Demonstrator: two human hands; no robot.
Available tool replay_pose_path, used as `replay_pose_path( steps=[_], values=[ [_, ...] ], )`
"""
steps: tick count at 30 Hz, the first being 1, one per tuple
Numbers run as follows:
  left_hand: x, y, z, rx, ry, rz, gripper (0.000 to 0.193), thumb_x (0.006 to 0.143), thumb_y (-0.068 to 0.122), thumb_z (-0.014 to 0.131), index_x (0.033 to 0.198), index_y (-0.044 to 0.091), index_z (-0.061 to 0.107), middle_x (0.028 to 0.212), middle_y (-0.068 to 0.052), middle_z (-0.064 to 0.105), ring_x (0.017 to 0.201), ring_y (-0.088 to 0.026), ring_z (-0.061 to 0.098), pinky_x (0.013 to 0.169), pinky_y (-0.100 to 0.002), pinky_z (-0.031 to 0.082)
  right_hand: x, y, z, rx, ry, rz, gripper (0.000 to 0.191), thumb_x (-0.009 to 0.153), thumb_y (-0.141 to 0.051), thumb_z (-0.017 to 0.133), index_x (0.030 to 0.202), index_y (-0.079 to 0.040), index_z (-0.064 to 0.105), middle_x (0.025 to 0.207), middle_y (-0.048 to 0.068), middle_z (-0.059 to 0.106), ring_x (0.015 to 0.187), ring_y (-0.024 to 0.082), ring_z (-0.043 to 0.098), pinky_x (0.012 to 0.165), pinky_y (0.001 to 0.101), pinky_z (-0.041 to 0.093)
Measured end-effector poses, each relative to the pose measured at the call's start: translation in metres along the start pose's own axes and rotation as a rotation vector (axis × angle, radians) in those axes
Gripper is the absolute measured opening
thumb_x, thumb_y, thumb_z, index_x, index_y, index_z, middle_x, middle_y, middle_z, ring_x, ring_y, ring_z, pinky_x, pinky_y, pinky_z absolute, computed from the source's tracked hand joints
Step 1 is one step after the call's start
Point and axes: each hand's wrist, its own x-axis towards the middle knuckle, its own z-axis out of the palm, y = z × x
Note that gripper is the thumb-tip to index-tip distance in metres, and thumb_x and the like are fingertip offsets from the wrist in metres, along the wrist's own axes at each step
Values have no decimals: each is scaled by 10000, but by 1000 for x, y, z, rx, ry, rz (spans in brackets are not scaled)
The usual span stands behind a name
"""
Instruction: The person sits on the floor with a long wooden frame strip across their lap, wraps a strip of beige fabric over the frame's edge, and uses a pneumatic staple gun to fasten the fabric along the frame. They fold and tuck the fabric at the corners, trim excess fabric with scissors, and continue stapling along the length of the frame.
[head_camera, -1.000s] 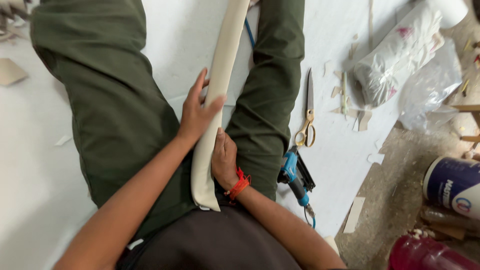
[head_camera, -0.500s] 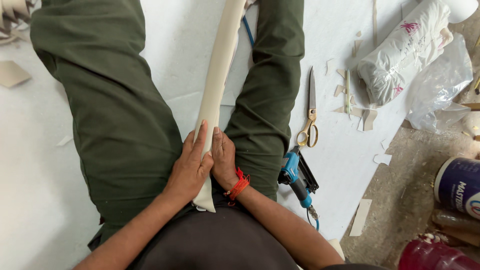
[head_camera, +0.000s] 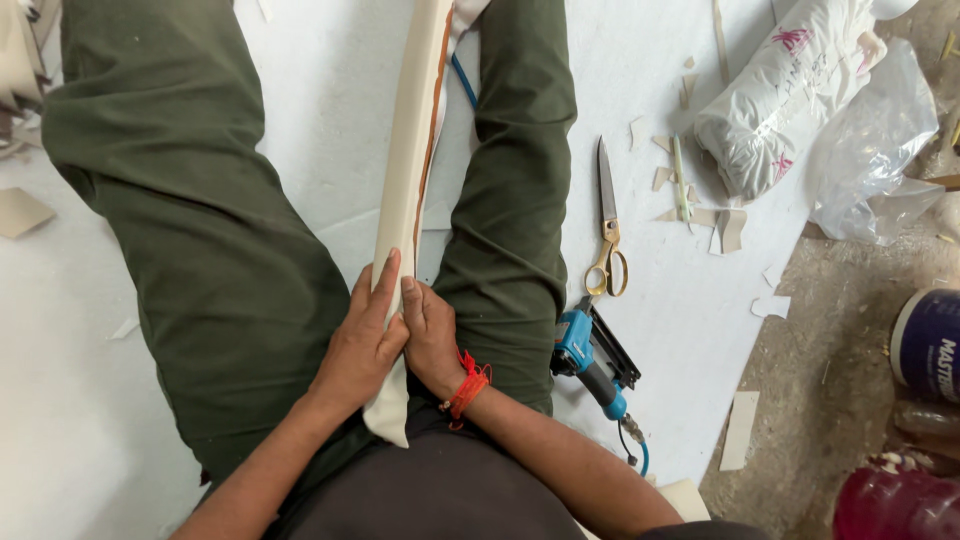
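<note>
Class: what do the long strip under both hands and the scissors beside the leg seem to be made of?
Long strip: probably cream fabric or leatherette over a stiff core; matte, smooth, with a brown edge line. Scissors: metal; dull grey blades, shiny gold-coloured handles.

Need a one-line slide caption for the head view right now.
Both hands, left hand and right hand, press a long cream padded strip between the legs; scissors alongside.

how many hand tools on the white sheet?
2. Scissors lie right of the person's right leg; a blue staple gun lies just below them, near the right hand. More may be hidden under the legs.
</note>
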Motion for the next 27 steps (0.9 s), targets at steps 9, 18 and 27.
replay_pose_path(
  steps=[9, 18, 27],
  values=[
    [5, -1, -24, -367, -43, -25, 756, 957, 50, 453, 1649, 103, 152, 1668, -173, 314, 1530, -267, 328, 1201, -338, 252, -63, -25, -133, -618, 303, -202, 200, 969, -162, 680, 1125, -49, 627, 1046, 111, 683, 899, 216, 686, 801, 337, 553],
    [-6, 7, -31, -687, -105, -143, 775, 949, 106, 486, 1650, 123, 156, 1689, -87, 302, 1503, -171, 314, 1184, -291, 242, -117, 55, -241, -1035, 96, -142, 960, 681, -152, 834, 1491, -27, 335, 1050, 239, 645, 897, 453, 674, 752, 456, 540],
    [-14, -5, -24, -681, -116, -165, 813, 917, 106, 511, 1651, 173, 167, 1664, -80, 343, 1466, -159, 366, 1172, -291, 273, -84, 18, -304, -388, 265, 387, 256, 931, -98, 795, 1045, 96, 674, 753, 86, 653, 659, 195, 593, 565, 342, 471]
  ],
)
